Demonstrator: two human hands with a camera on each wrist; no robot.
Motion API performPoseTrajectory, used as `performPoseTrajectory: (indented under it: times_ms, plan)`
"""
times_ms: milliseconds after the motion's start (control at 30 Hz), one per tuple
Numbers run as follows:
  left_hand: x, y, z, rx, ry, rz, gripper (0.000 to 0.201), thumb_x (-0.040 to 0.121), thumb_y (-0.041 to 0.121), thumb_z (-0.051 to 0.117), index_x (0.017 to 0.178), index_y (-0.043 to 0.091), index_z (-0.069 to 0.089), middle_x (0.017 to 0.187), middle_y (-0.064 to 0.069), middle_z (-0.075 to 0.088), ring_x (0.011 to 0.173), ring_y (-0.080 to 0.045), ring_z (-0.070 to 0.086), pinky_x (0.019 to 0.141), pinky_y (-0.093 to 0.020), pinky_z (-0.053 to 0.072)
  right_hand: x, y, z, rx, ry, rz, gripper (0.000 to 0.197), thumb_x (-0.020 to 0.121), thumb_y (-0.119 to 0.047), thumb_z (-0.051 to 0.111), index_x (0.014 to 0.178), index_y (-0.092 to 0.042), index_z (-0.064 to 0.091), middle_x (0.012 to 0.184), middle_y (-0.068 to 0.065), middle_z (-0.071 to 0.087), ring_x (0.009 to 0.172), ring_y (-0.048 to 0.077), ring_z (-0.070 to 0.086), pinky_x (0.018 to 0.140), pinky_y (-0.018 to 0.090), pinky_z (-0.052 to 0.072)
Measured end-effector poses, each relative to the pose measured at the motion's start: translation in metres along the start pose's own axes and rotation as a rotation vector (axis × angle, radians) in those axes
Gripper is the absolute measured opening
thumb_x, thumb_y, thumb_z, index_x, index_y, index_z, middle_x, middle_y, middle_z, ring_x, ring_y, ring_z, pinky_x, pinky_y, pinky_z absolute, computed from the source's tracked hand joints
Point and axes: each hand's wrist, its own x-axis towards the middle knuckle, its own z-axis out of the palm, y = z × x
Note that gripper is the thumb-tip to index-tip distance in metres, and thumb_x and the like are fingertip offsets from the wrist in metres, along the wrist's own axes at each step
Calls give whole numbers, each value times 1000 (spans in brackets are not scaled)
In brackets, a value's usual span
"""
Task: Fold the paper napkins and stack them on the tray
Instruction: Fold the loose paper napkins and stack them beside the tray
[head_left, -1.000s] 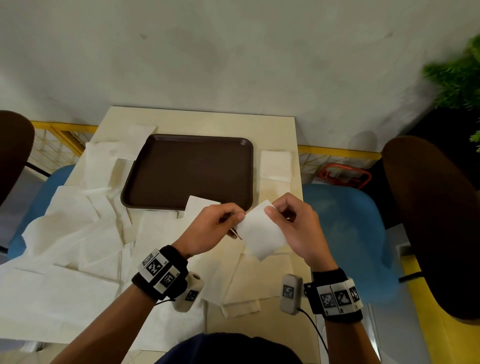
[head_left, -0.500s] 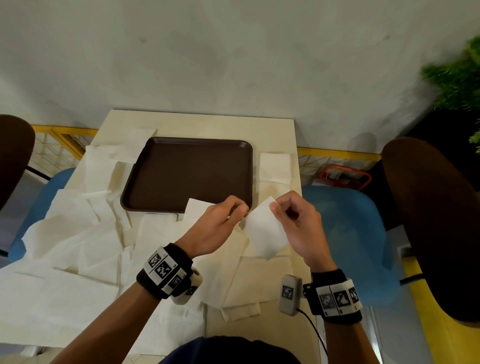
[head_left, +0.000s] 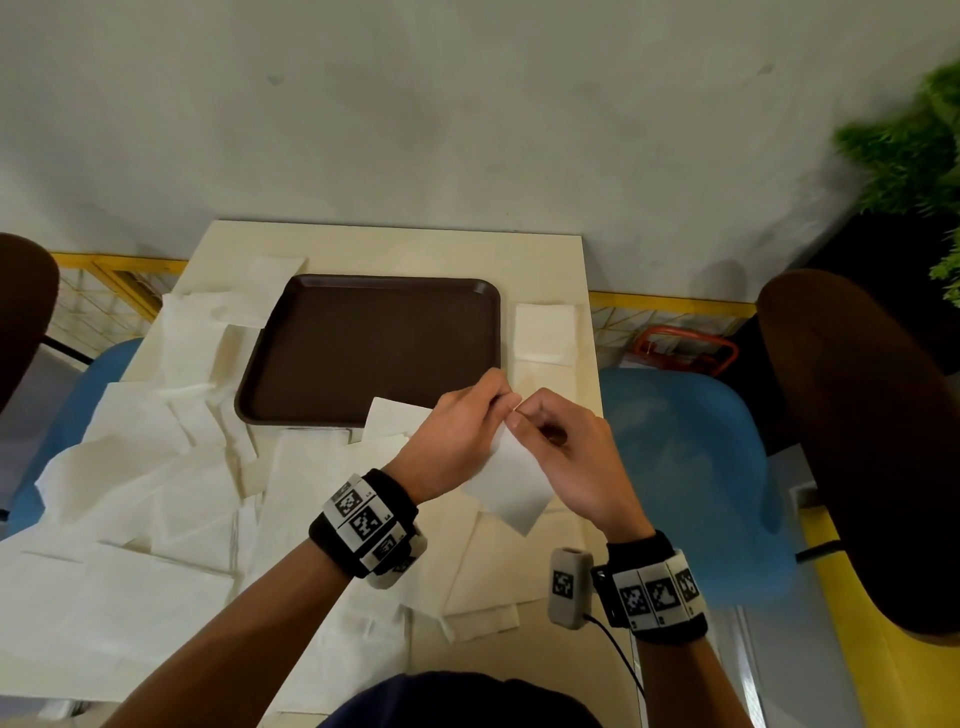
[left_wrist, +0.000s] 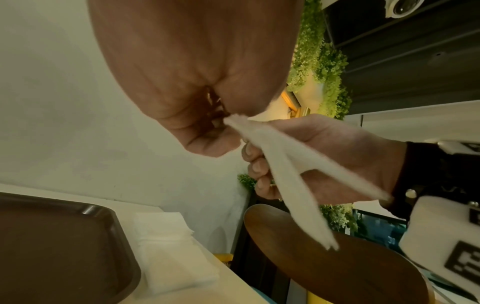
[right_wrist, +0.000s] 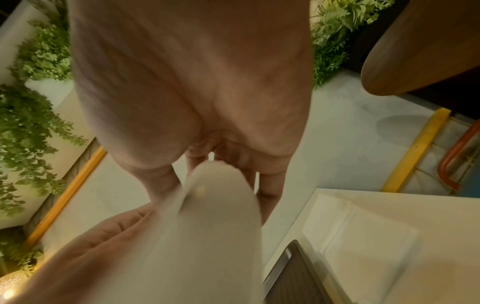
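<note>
On your far left a brown chair back (head_left: 21, 312) and a blue seat (head_left: 67, 410) sit beside the table (head_left: 395, 249), and a wide spread of unfolded napkins (head_left: 130, 499) covers the table's left and near parts, overlapping one another and running up along the left edge of the tray. The tray (head_left: 363, 353) is dark brown, lies flat toward the far side of the table, and one loose napkin corner (head_left: 395, 415) overlaps its near rim. Just in front of the tray's right near corner, your left hand (head_left: 457, 441) is raised above the table with its thumb and fingers pinching the top corner of a small white napkin (head_left: 511, 488). Your right hand (head_left: 566, 457) meets it there, fingers curled, pinching the same corner from the other side, so the two hands touch at the fingertips. The napkin hangs down between your wrists, clear of the table; from the left wrist view it (left_wrist: 291, 181) shows as two layers parting below the pinch, with your right hand (left_wrist: 324, 156) behind it. In the right wrist view the paper (right_wrist: 215, 226) is blurred and fills the middle. To the right of the tray, a folded napkin (head_left: 545, 332) lies flat on the table just beside its rim, not on it. Farther right are another blue seat (head_left: 691, 467), a second brown chair back (head_left: 857, 441) and green plants (head_left: 904, 150).
</note>
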Motion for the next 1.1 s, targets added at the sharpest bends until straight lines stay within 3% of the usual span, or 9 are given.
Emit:
performPoseTrajectory:
  times_ms: [133, 400, 533, 633, 733, 800, 933, 1033, 1100]
  plan:
    - [-1, 0, -3, 7, 33, -41, 23, 115, 26, 43, 99, 10, 44, 80, -4, 54, 73, -23, 49, 59, -22, 36, -1, 2, -8, 42, -20, -6, 19, 109, -28, 64, 91, -21, 67, 84, -7, 67, 76, 14, 58, 69, 35, 47]
    - [2, -9, -15, 39, 168, -82, 25, 114, 27, 40, 95, 12, 39, 71, -11, 47, 59, -15, 36, 54, -27, 29, -6, 24, -32, 165, 60, 103, 20, 108, -11, 61, 90, -11, 69, 84, 4, 77, 83, 25, 72, 85, 49, 62]
    - [6, -8, -7, -26, 217, -86, 24, 115, 25, 41, 93, 14, 37, 65, 1, 38, 55, -13, 30, 51, -26, 26, -4, 26, -20, 371, 154, 160, 30, 106, -37, 68, 112, -8, 62, 103, 8, 79, 99, 26, 76, 92, 48, 62]
    - [12, -5, 4, -41, 208, -72, 21, 115, 25, 41, 96, 16, 40, 60, 11, 42, 52, -13, 36, 49, -23, 28, -1, 31, 2, 499, 88, 299, 67, 88, -68, 76, 140, -32, 52, 131, -1, 73, 119, 15, 72, 102, 40, 57]
    - [21, -3, 13, -120, 218, -124, 24, 115, 27, 40, 91, 24, 40, 59, 18, 47, 54, -10, 38, 52, -23, 30, 1, 42, 18, 585, 45, 405, 85, 77, -67, 85, 148, -39, 47, 138, -6, 68, 125, 15, 69, 104, 40, 59]
    - [27, -5, 17, -169, 242, -169, 27, 115, 27, 39, 88, 28, 38, 61, 21, 48, 57, -9, 38, 56, -30, 33, 3, 50, 21, 642, 50, 437, 75, 80, -54, 91, 142, -30, 57, 133, -4, 73, 123, 21, 70, 101, 45, 61]
    - [40, -18, 24, -132, 289, -152, 21, 115, 27, 37, 95, 22, 38, 64, 16, 44, 53, -8, 38, 48, -25, 33, 5, 62, 16, 544, 127, 437, 17, 99, -20, 78, 112, -10, 76, 109, 6, 80, 107, 30, 76, 93, 46, 66]
    - [55, -33, 33, -139, 304, -181, 22, 115, 31, 41, 101, 14, 42, 68, 3, 47, 54, -7, 43, 49, -18, 37, 13, 74, 11, 472, 257, 448, 13, 98, -18, 79, 96, -6, 77, 98, 10, 78, 97, 32, 77, 84, 42, 68]
    - [65, -43, 40, -143, 252, -219, 22, 112, 35, 51, 109, 13, 47, 71, -5, 60, 59, -10, 53, 55, -16, 42, 23, 83, 8, 398, 338, 482, 13, 98, -19, 79, 92, -8, 76, 92, 6, 80, 90, 28, 79, 82, 44, 68]
